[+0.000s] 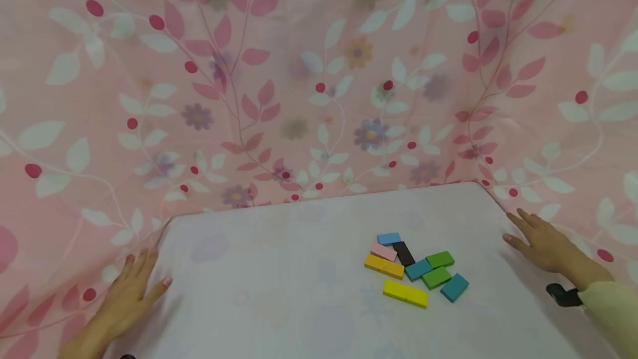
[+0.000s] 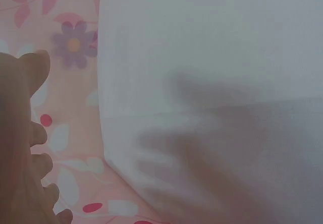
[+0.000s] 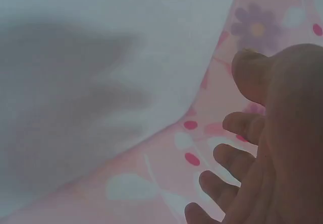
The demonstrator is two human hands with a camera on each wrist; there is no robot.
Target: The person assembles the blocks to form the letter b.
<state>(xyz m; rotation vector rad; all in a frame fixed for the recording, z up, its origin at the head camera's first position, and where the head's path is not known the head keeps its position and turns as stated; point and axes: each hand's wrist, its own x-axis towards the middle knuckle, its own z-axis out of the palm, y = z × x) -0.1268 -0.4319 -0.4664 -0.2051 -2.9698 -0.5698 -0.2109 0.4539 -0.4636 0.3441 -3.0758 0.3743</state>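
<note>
Over the table's left edge my left hand point(image 1: 127, 298) is held with fingers straight and thumb spread, holding nothing. My right hand point(image 1: 540, 242) hovers by the right edge, fingers extended, also holding nothing. Between them, right of the middle, lies a loose group of small flat blocks. It has a blue block point(image 1: 389, 239), a pink block point(image 1: 383, 252), a black block point(image 1: 404, 254) and an orange block point(image 1: 384, 266). Beside these are two green blocks point(image 1: 440, 260), two teal blocks point(image 1: 454, 287) and, nearest me, a longer yellow piece point(image 1: 405, 293) with a seam across it.
The blocks lie on a white table point(image 1: 279, 270) with faint printed shapes. A pink floral curtain point(image 1: 319, 98) surrounds its back and sides. Dark shadows of both hands fall on the white surface in the wrist views. A black device point(image 1: 564, 295) sits at the right wrist.
</note>
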